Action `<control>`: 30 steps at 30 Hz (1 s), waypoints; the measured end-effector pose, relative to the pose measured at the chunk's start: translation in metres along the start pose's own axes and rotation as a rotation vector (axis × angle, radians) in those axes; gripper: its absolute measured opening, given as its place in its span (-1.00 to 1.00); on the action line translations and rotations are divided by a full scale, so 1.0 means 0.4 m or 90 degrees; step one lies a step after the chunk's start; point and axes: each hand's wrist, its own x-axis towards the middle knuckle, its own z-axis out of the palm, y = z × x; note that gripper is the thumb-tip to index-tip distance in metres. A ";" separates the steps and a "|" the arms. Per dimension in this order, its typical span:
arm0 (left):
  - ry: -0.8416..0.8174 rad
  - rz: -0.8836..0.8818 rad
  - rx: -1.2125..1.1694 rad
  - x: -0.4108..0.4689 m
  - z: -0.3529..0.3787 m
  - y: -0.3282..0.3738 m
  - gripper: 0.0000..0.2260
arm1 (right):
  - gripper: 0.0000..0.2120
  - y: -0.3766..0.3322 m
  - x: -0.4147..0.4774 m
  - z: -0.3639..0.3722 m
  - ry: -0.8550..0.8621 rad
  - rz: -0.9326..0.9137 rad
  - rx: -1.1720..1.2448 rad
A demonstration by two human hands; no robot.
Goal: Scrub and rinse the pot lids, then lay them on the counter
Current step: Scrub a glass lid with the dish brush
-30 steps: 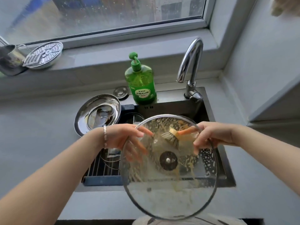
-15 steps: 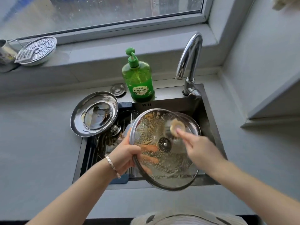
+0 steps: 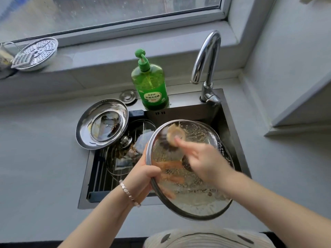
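Now, at ten o'clock from your work, the upturned steel lid (image 3: pixel 102 124) rests half on the sink's corner, likely parked out of your way. Your left hand (image 3: pixel 143 176) grips the glass lid (image 3: pixel 193 199) by its rim, thumb over and fingers behind the glass. This tilts it above the sink (image 3: pixel 188 113) so suds drip in. Your right hand (image 3: pixel 204 160), blurred, seems curled round the dish brush (image 3: pixel 175 136), pressing its head near the lid's twelve o'clock edge.

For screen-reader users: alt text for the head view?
Over a steel sink, the left hand grips the rim of a soapy glass pot lid while the right hand scrubs it with a round brush. A steel lid rests on the sink's left edge; a green soap bottle and tap stand behind.
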 end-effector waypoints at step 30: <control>0.107 0.068 -0.041 -0.010 -0.015 0.007 -0.19 | -0.54 0.147 -0.028 -0.057 -0.024 0.115 -0.204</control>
